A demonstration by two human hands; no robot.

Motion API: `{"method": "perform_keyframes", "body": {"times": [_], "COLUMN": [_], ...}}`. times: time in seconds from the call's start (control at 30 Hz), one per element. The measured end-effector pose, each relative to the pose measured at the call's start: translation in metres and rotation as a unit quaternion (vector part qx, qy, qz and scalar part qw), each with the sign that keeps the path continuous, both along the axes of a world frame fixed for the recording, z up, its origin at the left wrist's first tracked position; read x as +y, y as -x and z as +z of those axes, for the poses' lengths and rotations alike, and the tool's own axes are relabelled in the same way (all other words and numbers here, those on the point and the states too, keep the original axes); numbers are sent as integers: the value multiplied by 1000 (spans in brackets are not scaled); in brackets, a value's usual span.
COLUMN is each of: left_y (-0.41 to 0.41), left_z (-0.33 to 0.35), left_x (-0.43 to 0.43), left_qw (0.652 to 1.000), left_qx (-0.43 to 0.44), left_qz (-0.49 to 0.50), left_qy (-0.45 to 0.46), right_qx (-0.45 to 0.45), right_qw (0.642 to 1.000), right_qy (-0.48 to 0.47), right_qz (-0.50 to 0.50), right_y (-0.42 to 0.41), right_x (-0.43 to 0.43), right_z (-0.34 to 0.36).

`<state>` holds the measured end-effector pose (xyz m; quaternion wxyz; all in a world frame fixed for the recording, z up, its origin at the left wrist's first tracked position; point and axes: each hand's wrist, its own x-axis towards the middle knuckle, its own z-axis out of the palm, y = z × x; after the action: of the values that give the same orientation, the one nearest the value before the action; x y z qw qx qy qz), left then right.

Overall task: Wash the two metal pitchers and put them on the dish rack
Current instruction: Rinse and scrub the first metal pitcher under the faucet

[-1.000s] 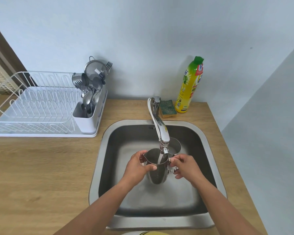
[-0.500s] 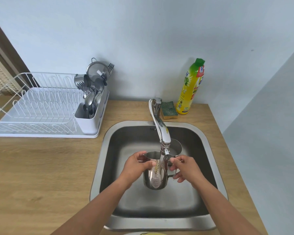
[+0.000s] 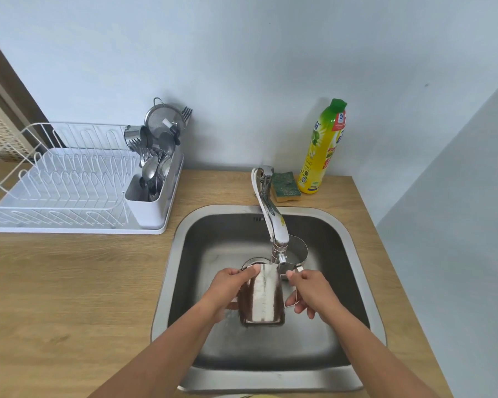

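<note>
Held: pitcher 1, low over the sink, just in front of the tap spout. It is tipped on its side, base toward the camera, mouth toward the drain.
Left hand: fingers wrapped round the body's left wall, thumb up near the rim.
Right hand: thumb and forefinger pinch the thin handle; other fingers curl loosely below.
Pitcher 2 stands upright on the sink floor behind the spout, partly hidden.
Rack sits on the counter, well apart to the left, with no pitcher in it.
Cannot tell whether water is running.

Risks (judgement):
- Wet steel and a light pinch on the handle: pitcher 1 could slip and drop into the sink.
- Rim is close to the spout, so lifting without backing off could knock it.
- Carrying it to the rack undrained would drip on the counter.

Counts: pitchers 2; hands 2; tap 1; sink 1; rack 1; sponge 1; bottle 1. Cutlery in the rack's holder is too crowded to count.
</note>
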<state>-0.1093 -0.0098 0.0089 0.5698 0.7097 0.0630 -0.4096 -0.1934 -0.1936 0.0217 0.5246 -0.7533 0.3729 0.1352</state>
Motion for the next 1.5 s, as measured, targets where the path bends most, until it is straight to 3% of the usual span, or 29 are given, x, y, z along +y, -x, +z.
{"method": "perform_keyframes", "body": {"times": [0.2,0.43,0.73,1.03,1.13,1.23,1.4,1.5], "left_y": [3,5,3,-20,-25,-34,-48,-58], "left_z": [-3,-12,-9,-8,-8,-12,-16,-19], "left_x": [3,9,14,23,21,22,23,25], "left_qw": [996,986,980,979,949,884,870,858], "left_qx": [78,160,167,-21,-151,-285,-345,-363], "left_qz": [-18,-43,-94,-183,-237,-286,-205,-211], "left_qy": [-37,-19,-45,-84,-145,-234,-287,-295], "right_qx": [40,70,63,8,-5,-47,-79,-57], "right_qw": [999,994,996,996,998,998,985,981], "right_qy": [-21,-64,-59,-82,-41,46,146,175], "right_qz": [-20,-48,-17,46,43,9,-51,-60], "right_y": [-1,-7,-4,3,2,0,5,8], "right_x": [5,10,15,27,28,18,-5,-13], "right_z": [-8,-9,-5,-18,-21,-22,-20,-30]}}
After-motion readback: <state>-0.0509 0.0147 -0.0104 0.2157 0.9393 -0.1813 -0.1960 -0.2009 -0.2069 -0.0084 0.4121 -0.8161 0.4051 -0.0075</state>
